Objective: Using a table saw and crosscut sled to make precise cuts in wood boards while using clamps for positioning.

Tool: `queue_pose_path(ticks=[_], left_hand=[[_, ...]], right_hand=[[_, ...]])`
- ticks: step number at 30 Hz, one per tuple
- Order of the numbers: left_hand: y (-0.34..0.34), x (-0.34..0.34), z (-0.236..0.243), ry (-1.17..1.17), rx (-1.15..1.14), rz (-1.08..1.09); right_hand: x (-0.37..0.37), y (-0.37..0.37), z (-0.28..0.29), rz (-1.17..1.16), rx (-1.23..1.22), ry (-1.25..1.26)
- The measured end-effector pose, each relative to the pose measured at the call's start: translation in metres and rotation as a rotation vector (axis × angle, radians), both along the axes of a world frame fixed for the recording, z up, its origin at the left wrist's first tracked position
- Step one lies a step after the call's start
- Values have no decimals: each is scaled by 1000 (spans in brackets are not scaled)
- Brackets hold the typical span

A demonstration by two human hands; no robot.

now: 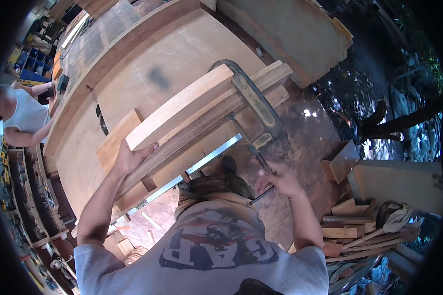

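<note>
My left hand grips the left end of a pale, gently curved board lying on a stack of darker wood strips on the plywood workbench. A large C-clamp spans the boards near their right end, its screw pointing toward me. My right hand, slightly blurred, has its fingers curled on the clamp's screw, above the sliding handle bar. A silver metal rail runs along the bench's near edge. A short wooden block lies under the boards at the left.
A co-worker in a white tank top works across at the left, beside shelves of tools. A curved wooden rim runs along the bench. Wood offcuts and an open wooden box sit at the right.
</note>
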State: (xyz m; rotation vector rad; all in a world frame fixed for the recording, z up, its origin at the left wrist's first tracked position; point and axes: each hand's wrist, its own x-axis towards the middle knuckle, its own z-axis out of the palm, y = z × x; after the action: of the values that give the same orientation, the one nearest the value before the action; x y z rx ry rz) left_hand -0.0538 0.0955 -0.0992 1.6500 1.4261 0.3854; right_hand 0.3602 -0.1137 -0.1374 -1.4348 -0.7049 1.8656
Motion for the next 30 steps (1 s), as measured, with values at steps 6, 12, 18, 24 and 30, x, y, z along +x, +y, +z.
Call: queue_pose_path(ticks=[6,12,18,24,30], left_hand=[[2,-2,-3,-22,-47,51],[3,-5,-3,-8,-36,46],[5,-6,-2,-30,-47,21],[3,-10,-8,-34,-13,77],[4,-3,3,-29,-73,40]], right_hand=[[-11,4,10,-1,108,-328],[-25,5,17,-83,191,-479],[-28,-1,6,-6,462,-903],[-29,1,2,10,592,-960],[-27,2,7,77,503,-982]])
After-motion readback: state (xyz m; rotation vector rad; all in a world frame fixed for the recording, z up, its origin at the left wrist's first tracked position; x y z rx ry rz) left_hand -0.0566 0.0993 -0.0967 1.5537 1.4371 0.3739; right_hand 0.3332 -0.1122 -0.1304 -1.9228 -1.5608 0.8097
